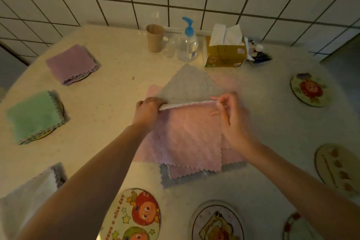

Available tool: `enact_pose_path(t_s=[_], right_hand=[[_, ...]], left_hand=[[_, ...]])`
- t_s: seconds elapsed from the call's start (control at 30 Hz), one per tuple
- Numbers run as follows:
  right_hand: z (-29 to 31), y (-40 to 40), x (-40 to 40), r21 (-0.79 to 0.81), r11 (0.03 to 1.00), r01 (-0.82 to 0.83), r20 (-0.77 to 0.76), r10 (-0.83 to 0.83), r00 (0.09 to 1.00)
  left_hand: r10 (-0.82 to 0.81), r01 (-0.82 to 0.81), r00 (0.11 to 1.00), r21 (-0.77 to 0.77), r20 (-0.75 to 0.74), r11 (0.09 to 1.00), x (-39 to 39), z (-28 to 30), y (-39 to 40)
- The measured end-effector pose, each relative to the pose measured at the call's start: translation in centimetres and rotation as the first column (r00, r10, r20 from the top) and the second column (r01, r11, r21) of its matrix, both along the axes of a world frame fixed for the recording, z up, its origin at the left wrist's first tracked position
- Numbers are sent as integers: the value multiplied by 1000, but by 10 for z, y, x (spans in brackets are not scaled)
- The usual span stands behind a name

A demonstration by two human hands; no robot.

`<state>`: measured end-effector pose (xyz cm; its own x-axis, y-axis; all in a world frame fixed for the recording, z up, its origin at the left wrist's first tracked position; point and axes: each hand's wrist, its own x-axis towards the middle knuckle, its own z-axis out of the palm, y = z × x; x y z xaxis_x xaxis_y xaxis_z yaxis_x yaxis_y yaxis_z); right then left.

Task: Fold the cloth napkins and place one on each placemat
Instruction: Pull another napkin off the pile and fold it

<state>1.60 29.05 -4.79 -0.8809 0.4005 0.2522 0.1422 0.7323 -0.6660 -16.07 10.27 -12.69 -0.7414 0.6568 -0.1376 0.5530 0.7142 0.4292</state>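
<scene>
A pink napkin (189, 136) lies folded over at the table's middle, on a pile with a grey napkin (190, 84) and more pink cloth beneath. My left hand (148, 111) grips the left end of its folded top edge. My right hand (231, 117) pinches the right end. Folded napkins rest on round placemats at the left: a purple one (72, 63), a green one (34, 115) and a white one (27, 195). Bare round placemats lie at the front (134, 216), front right (216, 220), right (337, 167) and far right (309, 89).
Along the tiled wall stand a brown cup (154, 37), a pump bottle (188, 43) with a blue top, a small clear glass (169, 46) and a tissue box (225, 50). Small dark items (259, 54) lie beside the box. The pale table (109, 91) curves round at the left.
</scene>
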Motion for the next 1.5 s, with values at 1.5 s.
enact_pose_path(t_s=[1.5], right_hand=[[-62, -93, 393, -172, 960, -219, 367, 269, 891]], left_hand=[[-114, 103, 982, 80, 148, 991, 355, 5, -211]])
